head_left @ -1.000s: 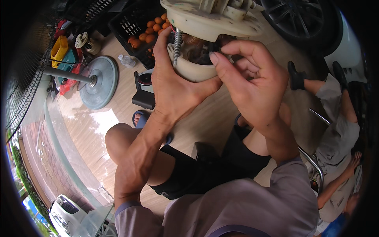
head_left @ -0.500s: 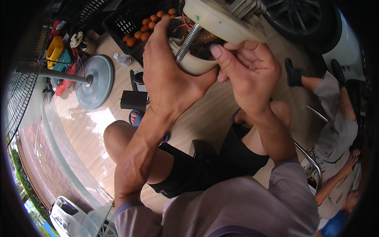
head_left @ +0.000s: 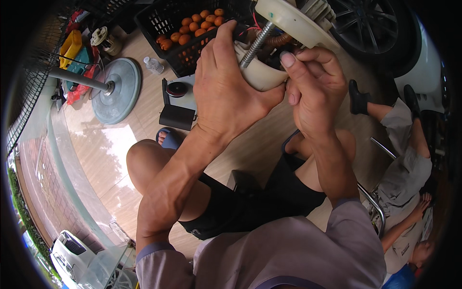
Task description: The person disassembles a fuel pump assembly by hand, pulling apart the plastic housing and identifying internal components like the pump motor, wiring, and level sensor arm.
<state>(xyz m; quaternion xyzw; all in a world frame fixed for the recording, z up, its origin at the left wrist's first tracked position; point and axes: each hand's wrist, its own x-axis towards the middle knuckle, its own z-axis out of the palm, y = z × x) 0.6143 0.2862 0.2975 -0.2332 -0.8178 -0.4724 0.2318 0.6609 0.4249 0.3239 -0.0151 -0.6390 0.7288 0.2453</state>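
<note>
A fuel pump module point(head_left: 264, 79) is held up in front of me, tilted, its off-white cup below and its round top plate point(head_left: 291, 21) above. A metal spring point(head_left: 257, 45) runs between the two, beside red wires and a brown corrugated hose point(head_left: 279, 39). My left hand point(head_left: 228, 94) is wrapped around the cup from the left, thumb along its underside. On the other side, my right hand point(head_left: 315, 91) has its thumb and index finger pinched together at the gap under the plate. Whatever lies between those fingertips is hidden.
Behind my left hand stands a black crate point(head_left: 178, 53) of oranges point(head_left: 192, 26). A clear bottle point(head_left: 154, 65), a round grey stand base point(head_left: 115, 91) and another pump unit point(head_left: 106, 41) are on the left. A car wheel point(head_left: 368, 24) and a seated person point(head_left: 404, 183) are on the right.
The pump module and both hands now appear further right in view, and more of the crate and oranges shows. My grip looks much the same, with the right fingers still at the gap.
</note>
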